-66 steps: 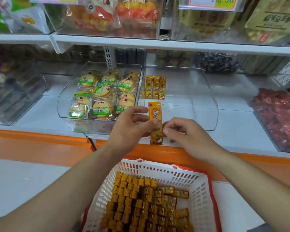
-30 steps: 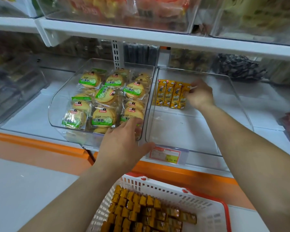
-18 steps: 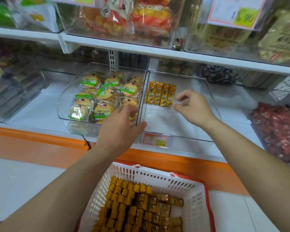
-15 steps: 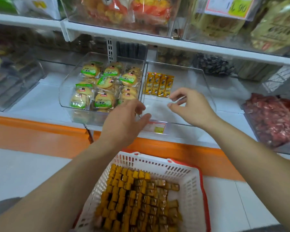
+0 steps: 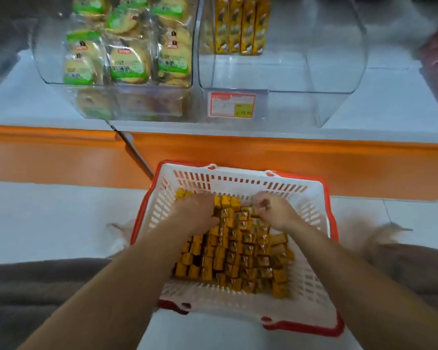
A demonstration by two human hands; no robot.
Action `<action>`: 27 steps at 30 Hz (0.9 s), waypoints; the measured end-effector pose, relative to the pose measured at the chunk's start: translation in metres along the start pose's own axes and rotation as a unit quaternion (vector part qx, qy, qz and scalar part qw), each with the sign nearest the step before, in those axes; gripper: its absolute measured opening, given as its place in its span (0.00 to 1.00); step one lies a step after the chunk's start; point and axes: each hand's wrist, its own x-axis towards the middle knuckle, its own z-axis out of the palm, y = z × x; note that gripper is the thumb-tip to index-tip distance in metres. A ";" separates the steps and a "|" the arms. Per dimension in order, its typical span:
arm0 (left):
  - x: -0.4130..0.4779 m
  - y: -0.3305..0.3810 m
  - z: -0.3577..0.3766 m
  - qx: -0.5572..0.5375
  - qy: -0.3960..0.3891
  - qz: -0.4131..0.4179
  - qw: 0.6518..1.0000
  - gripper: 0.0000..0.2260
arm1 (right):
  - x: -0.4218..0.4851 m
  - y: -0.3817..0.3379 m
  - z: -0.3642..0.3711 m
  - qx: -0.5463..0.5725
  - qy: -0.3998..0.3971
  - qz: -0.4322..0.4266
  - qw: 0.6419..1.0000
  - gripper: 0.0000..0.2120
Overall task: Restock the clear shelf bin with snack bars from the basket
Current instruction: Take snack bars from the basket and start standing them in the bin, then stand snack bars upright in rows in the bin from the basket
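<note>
- both of your hands are down in the basket (image 5: pixel 238 181), lower centre of the frame, working at the far end of the packed snack bars (image 5: pixel 238 256).
- your left hand (image 5: pixel 196 214) lies palm down with its fingers dug in among the bars. the fingers are hidden there, so i cannot tell whether it has hold of one.
- your right hand (image 5: pixel 276 214), just beside the left, has its fingers curled and the tips bunched on a dark wrapper end. it reads as a pinch on one bar, though the blur softens it.
- the clear bin (image 5: pixel 301 107) you are filling sits upper centre to upper right, on the white shelf above the orange edge (image 5: pixel 263 152). a row of bars (image 5: pixel 240 24) stands at its back left, and that row is all i can see in it, so the job looks barely begun.
- take bars from the top layer and lift them straight up, so the tight-packed neighbours do not drag out with them.
- i would grip each bar across its middle rather than by the crimped end, since glossy wrappers are likely to slip from a tip pinch.
- gather several at once, all turned the same way, so they go down flush beside the standing row.
- aim for the bin with the price tag (image 5: pixel 232 104) on its front, not the one to its left holding the round cakes (image 5: pixel 127 59).
</note>
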 end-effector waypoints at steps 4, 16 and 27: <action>0.042 0.008 0.057 -0.075 0.116 -0.017 0.990 0.27 | 0.019 0.027 0.043 0.023 0.013 0.047 0.999 0.12; 0.089 0.014 0.124 0.003 0.156 0.037 0.987 0.32 | 0.033 0.058 0.103 0.123 -0.010 0.095 0.988 0.25; 0.092 0.017 0.129 -0.019 0.094 0.106 0.990 0.36 | 0.034 0.064 0.104 0.179 0.038 0.102 0.978 0.15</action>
